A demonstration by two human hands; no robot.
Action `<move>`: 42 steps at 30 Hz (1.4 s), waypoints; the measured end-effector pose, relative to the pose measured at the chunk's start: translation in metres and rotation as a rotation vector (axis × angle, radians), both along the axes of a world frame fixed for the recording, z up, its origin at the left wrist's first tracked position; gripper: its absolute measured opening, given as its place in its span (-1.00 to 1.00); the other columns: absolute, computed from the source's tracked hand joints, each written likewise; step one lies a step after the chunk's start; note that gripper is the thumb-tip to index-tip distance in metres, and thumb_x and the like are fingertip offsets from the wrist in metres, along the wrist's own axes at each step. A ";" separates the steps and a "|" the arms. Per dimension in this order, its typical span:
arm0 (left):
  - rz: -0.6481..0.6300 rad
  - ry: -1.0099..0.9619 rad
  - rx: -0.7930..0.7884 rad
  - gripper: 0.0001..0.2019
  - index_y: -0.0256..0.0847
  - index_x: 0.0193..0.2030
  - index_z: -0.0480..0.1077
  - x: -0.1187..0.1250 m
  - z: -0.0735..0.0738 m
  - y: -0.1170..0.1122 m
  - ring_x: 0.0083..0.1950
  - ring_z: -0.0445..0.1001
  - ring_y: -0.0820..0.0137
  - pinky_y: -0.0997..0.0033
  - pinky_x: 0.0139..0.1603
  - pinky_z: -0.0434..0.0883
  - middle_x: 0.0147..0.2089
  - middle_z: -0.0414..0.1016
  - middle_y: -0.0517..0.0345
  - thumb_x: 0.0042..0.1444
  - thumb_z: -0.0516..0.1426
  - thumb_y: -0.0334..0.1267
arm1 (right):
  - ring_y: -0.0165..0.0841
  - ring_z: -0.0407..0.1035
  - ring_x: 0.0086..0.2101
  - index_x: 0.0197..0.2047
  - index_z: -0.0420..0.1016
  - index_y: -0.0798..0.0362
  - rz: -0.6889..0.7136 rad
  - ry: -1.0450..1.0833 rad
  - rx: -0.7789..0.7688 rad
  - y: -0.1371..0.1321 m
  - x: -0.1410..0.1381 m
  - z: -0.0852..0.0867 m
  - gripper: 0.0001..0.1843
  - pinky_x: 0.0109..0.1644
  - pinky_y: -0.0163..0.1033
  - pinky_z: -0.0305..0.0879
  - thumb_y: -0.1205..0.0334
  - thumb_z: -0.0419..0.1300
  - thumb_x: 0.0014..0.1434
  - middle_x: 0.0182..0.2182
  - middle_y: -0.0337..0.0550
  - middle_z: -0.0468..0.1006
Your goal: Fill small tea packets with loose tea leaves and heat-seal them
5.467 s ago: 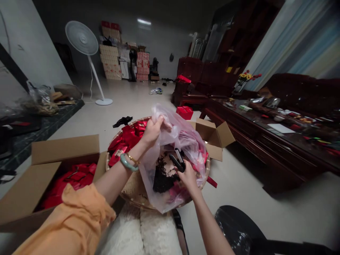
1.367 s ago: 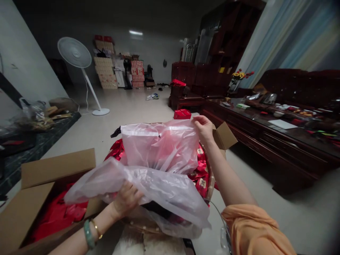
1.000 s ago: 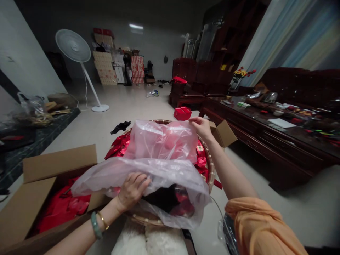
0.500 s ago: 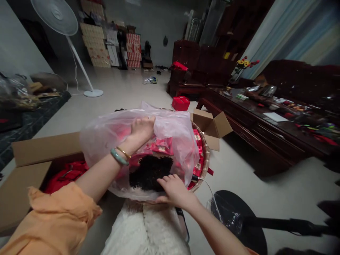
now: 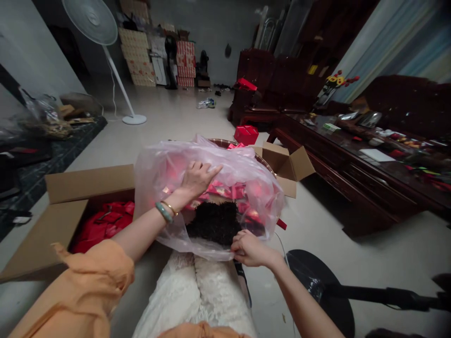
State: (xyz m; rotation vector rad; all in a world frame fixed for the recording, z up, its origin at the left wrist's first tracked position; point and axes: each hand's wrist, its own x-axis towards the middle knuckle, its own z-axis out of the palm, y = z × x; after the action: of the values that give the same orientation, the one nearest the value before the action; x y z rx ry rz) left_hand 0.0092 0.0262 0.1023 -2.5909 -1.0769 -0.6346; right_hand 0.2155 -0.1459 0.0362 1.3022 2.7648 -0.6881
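A thin, pinkish see-through plastic bag [image 5: 155, 164] lies over a round woven basket [image 5: 220, 142] in front of my knees. In the bag's wide mouth sits a dark, shredded, dried-looking clump [image 5: 213, 223] whose kind I cannot make out. My left hand [image 5: 199, 178] rests on the upper part of the bag, fingers stretched and thumb apart. At the bag's near edge, my right hand [image 5: 248, 249] has its fingers curled on the plastic beside the clump. Red packets [image 5: 221, 188] show around and through the film.
An opened carton [image 5: 66, 225] of red packets stands at the left; another open carton [image 5: 282, 159] is behind the basket. A black round stand base [image 5: 317, 281] with a pole lies right. Farther off are a white fan [image 5: 134, 119] and a dark wooden table [image 5: 338, 164].
The bag now spreads farther over the basket's right rim. My left hand has loosened from a closed grip to stretched fingers; my right fingers have curled onto the bag's near edge. The view has shifted slightly.
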 end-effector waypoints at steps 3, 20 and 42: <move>0.061 -0.078 -0.181 -0.63 -0.25 0.11 0.30 0.011 -0.008 0.020 -0.07 0.39 0.13 -0.03 0.12 0.14 -0.24 0.49 -0.12 0.17 -0.05 -0.36 | -0.28 0.32 -0.09 -0.23 0.55 -0.03 -0.109 0.123 0.170 0.000 0.002 0.011 -0.79 0.04 -0.18 0.14 0.08 0.18 0.12 -0.18 -0.13 0.49; 0.065 -0.530 -0.696 -0.60 -0.36 -0.01 0.35 -0.012 -0.045 0.117 -0.21 0.44 0.35 0.42 -0.21 0.37 -0.16 0.51 -0.03 0.15 0.00 -0.10 | -0.23 0.33 -0.14 -0.07 0.38 0.12 -0.948 -0.078 0.511 0.182 0.042 -0.038 -0.69 -0.10 -0.22 0.21 0.41 -0.01 0.12 -0.16 0.05 0.48; -0.054 -0.618 -0.231 -0.70 -0.23 0.02 0.32 0.004 -0.076 -0.144 0.08 0.38 0.27 0.15 0.12 0.34 -0.01 0.47 -0.05 0.19 -0.07 -0.42 | -0.35 0.41 -0.18 -0.15 0.51 0.07 -0.813 0.711 0.401 0.002 -0.059 -0.032 -0.76 -0.04 -0.26 0.30 0.35 0.04 0.21 -0.22 -0.07 0.56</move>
State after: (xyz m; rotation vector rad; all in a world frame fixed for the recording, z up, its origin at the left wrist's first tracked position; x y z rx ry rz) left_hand 0.0133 -0.1173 0.0266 -2.6861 -1.3119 -1.4700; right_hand 0.1566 -0.1434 0.0046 2.8249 2.8654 -0.7273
